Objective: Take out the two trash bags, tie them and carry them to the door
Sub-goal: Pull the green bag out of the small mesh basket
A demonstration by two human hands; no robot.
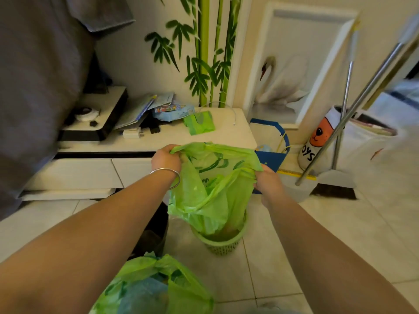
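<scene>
- Left grip (166,157) and right grip (268,182) each clutch the green trash bag (210,191) rim.
- Bag's bottom sits in the green basket (221,242).
- Second green bag (156,286) lies on the floor (283,257).

left hand (166,158) clenched, right hand (268,181) clenched, arms outstretched

At frame centre a trash bag (210,189) sits in a basket (221,242); a second bag (156,288) lies lower left; counter (226,132) behind.
</scene>
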